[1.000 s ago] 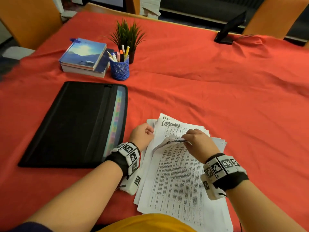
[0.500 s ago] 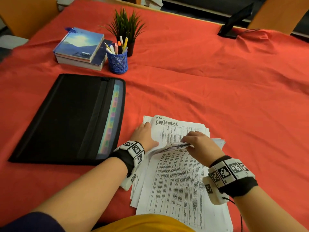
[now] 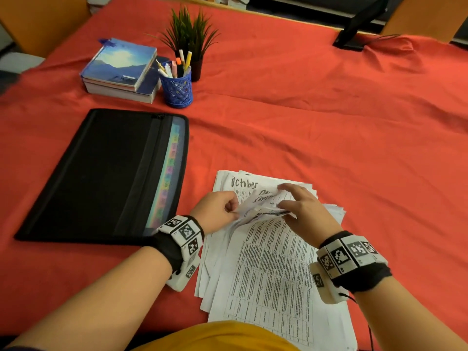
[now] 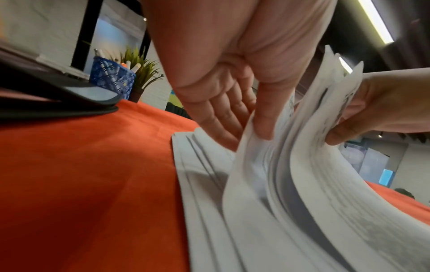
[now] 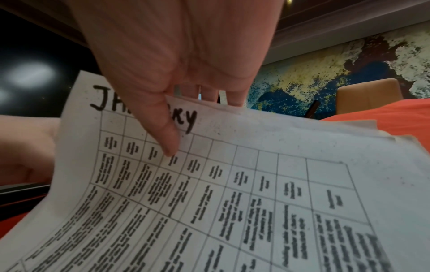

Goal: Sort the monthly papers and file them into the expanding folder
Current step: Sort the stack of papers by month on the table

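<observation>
A loose stack of printed monthly papers (image 3: 273, 269) lies on the red cloth in front of me. Both hands bend up the far ends of several top sheets. My left hand (image 3: 234, 207) pinches the left edge of the lifted bundle (image 4: 291, 165) between thumb and fingers. My right hand (image 3: 286, 198) grips its right part, with the thumb on the top sheet marked "January" (image 5: 232, 165) and the fingers behind it. A sheet headed "October" (image 3: 244, 184) lies uncovered beneath. The black expanding folder (image 3: 101, 173) lies flat to the left, its coloured tabs showing along the right edge.
Behind the folder are two stacked books (image 3: 121, 69), a blue pen cup (image 3: 178, 89) and a small potted plant (image 3: 192, 39). A dark stand (image 3: 359, 29) sits at the far right edge. Orange chairs surround the table (image 3: 329, 122).
More sheets have been lifted, so the "September" page no longer lies on top and "October" shows beneath. My left hand went from resting on the stack's edge to pinching the raised sheets.
</observation>
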`<state>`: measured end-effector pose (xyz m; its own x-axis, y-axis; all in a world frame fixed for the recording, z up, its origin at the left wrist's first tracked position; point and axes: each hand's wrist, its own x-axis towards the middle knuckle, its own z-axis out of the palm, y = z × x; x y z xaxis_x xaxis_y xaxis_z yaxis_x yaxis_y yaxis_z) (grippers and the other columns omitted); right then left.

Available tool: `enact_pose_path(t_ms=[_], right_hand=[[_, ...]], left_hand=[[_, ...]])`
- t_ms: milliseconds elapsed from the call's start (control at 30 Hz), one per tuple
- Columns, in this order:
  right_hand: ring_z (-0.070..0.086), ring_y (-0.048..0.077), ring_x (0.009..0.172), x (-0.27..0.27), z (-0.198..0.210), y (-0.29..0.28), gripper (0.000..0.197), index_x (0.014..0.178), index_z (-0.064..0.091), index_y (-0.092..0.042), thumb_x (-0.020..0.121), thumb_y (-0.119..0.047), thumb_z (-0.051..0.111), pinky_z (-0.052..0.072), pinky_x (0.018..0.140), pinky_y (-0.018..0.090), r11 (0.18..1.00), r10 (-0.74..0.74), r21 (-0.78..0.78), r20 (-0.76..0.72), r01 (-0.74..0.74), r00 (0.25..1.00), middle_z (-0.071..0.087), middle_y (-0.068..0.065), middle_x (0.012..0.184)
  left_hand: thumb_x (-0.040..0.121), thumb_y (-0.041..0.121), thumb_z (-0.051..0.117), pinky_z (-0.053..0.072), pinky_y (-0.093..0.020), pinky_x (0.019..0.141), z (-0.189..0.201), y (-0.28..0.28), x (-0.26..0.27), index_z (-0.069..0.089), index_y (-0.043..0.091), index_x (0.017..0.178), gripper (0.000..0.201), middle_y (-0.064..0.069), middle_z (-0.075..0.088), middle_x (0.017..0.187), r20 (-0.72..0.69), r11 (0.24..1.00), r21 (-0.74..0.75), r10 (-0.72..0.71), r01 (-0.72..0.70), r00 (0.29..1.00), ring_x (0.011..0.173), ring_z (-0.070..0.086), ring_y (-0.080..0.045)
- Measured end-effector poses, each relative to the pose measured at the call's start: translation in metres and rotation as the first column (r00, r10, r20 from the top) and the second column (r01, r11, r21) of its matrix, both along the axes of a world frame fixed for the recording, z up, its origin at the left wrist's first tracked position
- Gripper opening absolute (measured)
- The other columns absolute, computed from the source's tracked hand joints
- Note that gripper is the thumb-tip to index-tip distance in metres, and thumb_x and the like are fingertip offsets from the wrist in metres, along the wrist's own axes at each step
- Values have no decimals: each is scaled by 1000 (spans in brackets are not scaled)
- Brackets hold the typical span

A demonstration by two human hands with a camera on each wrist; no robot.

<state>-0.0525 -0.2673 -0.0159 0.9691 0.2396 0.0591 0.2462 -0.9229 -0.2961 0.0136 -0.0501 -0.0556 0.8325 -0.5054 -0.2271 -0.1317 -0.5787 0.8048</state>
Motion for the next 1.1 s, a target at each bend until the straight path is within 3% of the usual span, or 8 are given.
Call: enact_pose_path(t_ms=[167,333,433,533,633,733,900,1100], right_hand=[[63,31,99,-3,-3,1,20,79,71,-9,69,8,67,54,76,38,998,-10,59,-45,13,999,54,15,128],[61,26,107,-4,-8,-1,17,80,69,-6,75,8,62,55,79,43,993,4,122,-56,3,998,50,12,132],[63,25,103,-6,-6,-3,19,83,70,-8,73,7,64,55,78,39,994,-14,103,-43,18,999,55,11,126],[65,29,88,-9,-4,-3,27,83,71,-9,64,10,68,52,72,34,996,20,90,18,-22,1000,64,11,104],[62,29,78,-9,-2,-4,33,84,72,-9,58,12,71,48,70,31,994,66,83,58,-70,996,65,7,85],[63,28,80,-9,-1,-5,32,88,72,-9,62,10,69,46,72,28,993,56,102,42,-61,998,64,7,88],[64,22,92,-6,-2,-3,26,95,72,-10,74,4,64,52,76,33,986,-30,161,-41,36,999,49,11,130],[66,29,78,-5,1,-4,25,87,72,-4,66,8,67,47,74,29,987,45,156,4,-45,999,69,10,89]], left_hand=[[71,4,73,42,-28,61,-6,-6,-2,56,15,83,23,-3,53,73,-56,992,-65,105,-109,993,65,46,-15],[78,13,73,28,-16,47,-7,-8,3,40,18,51,43,11,40,47,-160,981,-127,127,-148,979,43,35,0],[89,26,62,24,-21,47,-9,-7,7,29,17,49,52,1,25,50,-245,960,-167,182,-226,952,43,25,-7],[90,25,60,37,-30,58,-9,-1,13,47,-2,59,43,-10,40,63,-281,956,-158,195,-245,940,59,40,-17],[88,15,62,52,-46,69,-10,3,18,58,-17,87,33,-16,57,78,-288,959,-117,217,-259,933,72,54,-23],[80,12,71,52,-44,78,-8,3,19,67,-10,90,25,-18,69,89,-238,961,-130,207,-243,949,79,62,-24],[71,9,79,54,-29,76,0,-7,15,70,5,94,25,-2,70,88,-294,960,-175,159,-217,942,79,65,-12],[89,21,61,47,-29,71,-3,-4,17,68,0,95,23,-5,66,87,-244,943,-171,241,-287,939,77,59,-16]])
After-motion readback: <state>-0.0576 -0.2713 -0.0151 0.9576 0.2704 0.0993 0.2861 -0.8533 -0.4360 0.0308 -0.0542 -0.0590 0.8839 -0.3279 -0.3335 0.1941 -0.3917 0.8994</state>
